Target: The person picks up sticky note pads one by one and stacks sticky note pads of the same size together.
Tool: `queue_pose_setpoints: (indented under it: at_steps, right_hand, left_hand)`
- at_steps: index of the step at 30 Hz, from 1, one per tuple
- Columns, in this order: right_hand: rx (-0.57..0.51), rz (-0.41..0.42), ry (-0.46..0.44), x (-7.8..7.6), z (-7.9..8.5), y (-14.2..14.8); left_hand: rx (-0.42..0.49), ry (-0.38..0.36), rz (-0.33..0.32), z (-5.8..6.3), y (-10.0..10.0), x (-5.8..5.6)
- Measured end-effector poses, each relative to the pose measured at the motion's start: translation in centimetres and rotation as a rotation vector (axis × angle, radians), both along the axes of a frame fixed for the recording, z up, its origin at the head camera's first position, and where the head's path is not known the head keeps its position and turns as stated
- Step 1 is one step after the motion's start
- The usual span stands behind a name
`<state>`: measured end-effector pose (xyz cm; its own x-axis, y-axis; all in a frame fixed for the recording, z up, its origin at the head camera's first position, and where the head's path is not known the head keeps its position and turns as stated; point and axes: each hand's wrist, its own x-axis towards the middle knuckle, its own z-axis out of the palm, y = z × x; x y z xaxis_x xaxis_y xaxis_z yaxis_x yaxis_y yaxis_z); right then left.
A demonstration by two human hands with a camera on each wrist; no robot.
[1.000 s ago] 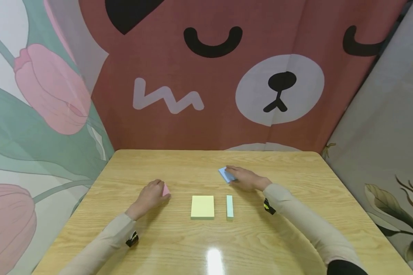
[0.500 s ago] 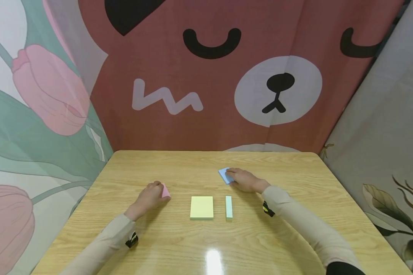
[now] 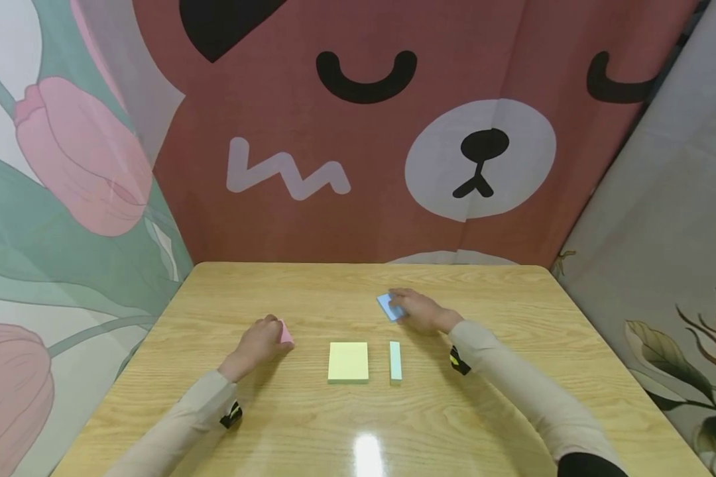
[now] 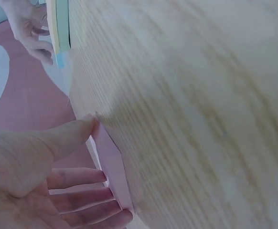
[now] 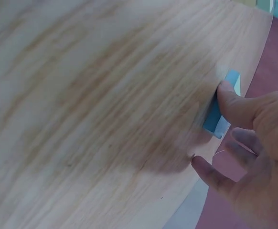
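Observation:
On the left side of the table, my left hand (image 3: 256,341) grips a pink sticky note pad (image 3: 285,334). The left wrist view shows the thumb at one end of the pink pad (image 4: 111,164) and the fingertips along the other. Farther back and right, my right hand (image 3: 420,310) holds a pale blue sticky note pad (image 3: 386,305), its fingers covering the right part. In the right wrist view the thumb presses the edge of the blue pad (image 5: 214,117); part of the far fingers is hidden. Between the hands lies a square yellow sticky note pad (image 3: 348,362).
Just right of the yellow pad lies a narrow pale green sticky note strip pad (image 3: 396,362). The wooden table (image 3: 310,424) ends at the back against a hanging cloth (image 3: 286,225) with a cartoon bear face. Patterned cloths hang at both sides.
The head view has shifted slightly. My right fingers have moved a little on the blue pad. The left hand keeps its grip on the pink pad, and the other pads stay put.

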<state>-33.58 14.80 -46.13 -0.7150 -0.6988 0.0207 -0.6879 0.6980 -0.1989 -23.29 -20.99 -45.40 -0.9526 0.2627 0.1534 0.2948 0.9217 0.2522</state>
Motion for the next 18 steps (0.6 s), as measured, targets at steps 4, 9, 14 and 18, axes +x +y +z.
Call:
queue_pose_setpoints:
  at_steps: [4,9,14,18]
  right_hand:
    - [-0.006,-0.010,-0.039,-0.09,0.17,-0.11]
    - [0.005,-0.028,-0.074,-0.22,0.21,-0.13]
    - [0.028,-0.040,-0.077,-0.34,0.24,-0.04]
    - [0.043,-0.031,-0.057,-0.50,0.24,0.07]
  left_hand:
    - [0.003,-0.001,0.005,0.12,0.09,-0.06]
    - [0.022,-0.012,0.020,0.05,-0.05,-0.35]
    - [0.027,-0.008,0.016,-0.11,-0.15,-0.49]
    - [0.029,-0.003,0.010,-0.21,-0.14,-0.54]
